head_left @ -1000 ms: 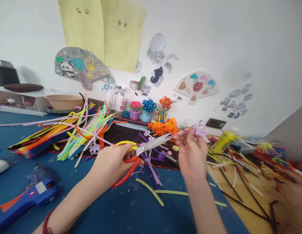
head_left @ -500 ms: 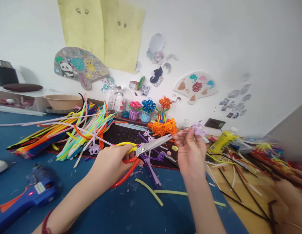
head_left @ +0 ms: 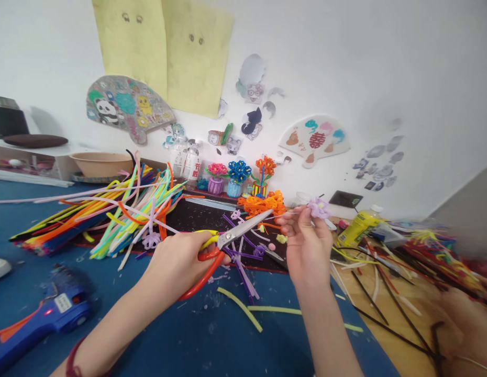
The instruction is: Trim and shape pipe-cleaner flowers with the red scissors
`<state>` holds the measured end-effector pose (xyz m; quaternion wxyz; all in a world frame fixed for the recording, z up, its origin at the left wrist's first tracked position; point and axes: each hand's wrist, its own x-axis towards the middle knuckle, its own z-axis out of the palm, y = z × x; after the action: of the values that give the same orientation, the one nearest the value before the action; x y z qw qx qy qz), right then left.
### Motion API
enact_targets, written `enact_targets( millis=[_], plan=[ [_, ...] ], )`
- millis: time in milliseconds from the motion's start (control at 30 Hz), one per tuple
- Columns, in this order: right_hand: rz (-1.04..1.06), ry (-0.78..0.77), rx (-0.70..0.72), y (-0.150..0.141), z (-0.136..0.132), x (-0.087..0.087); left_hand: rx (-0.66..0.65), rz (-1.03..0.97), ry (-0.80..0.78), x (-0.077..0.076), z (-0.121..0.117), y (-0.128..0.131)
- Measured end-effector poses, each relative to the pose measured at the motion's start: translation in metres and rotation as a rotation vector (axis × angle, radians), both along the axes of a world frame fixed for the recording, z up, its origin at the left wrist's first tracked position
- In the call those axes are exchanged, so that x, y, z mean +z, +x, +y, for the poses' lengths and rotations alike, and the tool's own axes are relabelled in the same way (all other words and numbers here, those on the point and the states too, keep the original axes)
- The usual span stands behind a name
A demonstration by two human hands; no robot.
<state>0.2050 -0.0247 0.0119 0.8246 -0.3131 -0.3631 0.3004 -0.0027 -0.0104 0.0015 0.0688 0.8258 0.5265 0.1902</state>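
Observation:
My left hand [head_left: 180, 262] is closed round the yellow and red handles of a pair of scissors [head_left: 231, 238], whose closed blades point up and right towards my other hand. My right hand [head_left: 306, 241] pinches a small lilac pipe-cleaner flower [head_left: 319, 208] by its thin stem, held above the table. The blade tip lies just left of the stem's free end. Short purple and yellow offcuts [head_left: 243, 272] lie on the blue mat [head_left: 204, 335] below both hands.
A big heap of coloured pipe cleaners [head_left: 110, 209] fills the left. A blue glue gun [head_left: 43, 314] lies at the front left. An orange bundle [head_left: 265, 203] and small flower pots [head_left: 238, 180] stand at the back. Another person's hand [head_left: 463, 324] rests at the right among dark stems.
The scissors' blades have closed and swung slightly up and left, away from the stem. My right hand with the flower has barely moved. The other person's hand at the right shifted a little.

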Motion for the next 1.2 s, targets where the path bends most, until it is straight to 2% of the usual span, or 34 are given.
enact_targets(
  millis=[200, 633, 1200],
  plan=[
    [-0.027, 0.0, -0.013, -0.0013, -0.0009, 0.0005, 0.054, -0.039, 0.023, 0.0038, -0.0027, 0.0017],
    [-0.063, 0.032, -0.031, -0.0013, 0.0004, -0.0018, -0.016, -0.017, 0.005, -0.0005, -0.0013, -0.0006],
    [-0.029, 0.068, 0.016, 0.0006, -0.0005, -0.0016, -0.025, 0.047, 0.009, 0.0, 0.0002, -0.0014]
  ],
)
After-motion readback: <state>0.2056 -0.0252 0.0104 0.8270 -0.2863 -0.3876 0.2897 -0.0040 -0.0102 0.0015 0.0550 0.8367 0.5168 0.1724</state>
